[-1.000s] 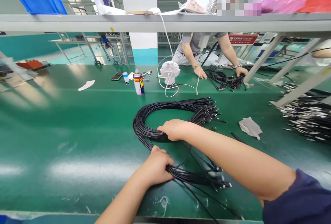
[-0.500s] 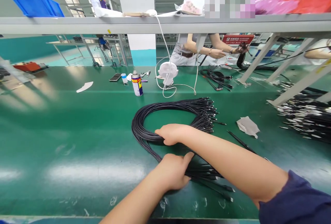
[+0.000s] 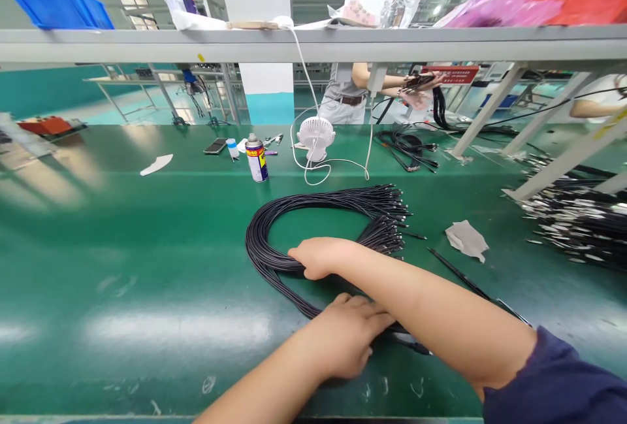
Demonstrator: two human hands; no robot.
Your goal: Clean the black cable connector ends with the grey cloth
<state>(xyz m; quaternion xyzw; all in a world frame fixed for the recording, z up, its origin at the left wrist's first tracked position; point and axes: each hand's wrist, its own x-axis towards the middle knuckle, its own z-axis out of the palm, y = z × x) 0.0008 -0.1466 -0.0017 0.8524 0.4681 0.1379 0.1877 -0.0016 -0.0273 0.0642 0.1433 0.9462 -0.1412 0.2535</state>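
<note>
A thick bundle of black cables lies bent in a U on the green tabletop, its connector ends pointing right. My right hand is closed around the lower arm of the bend, the forearm crossing over from the right. Nearer to me, my left hand is wrapped over a thinner strand of black cables that branches from the same bend. My left fingers and the right forearm hide most of this strand's ends; a few connectors show past the wrist.
A spray can, a small white fan and a phone stand or lie behind the bundle. More cables are piled at right, near a crumpled paper. A shelf spans above; a co-worker's hands hold cables beyond.
My left hand has slid right along the thinner strand, gathering its splayed ends under the fingers. The right hand keeps its hold. Across the table, the co-worker's hands have come together on cables.
</note>
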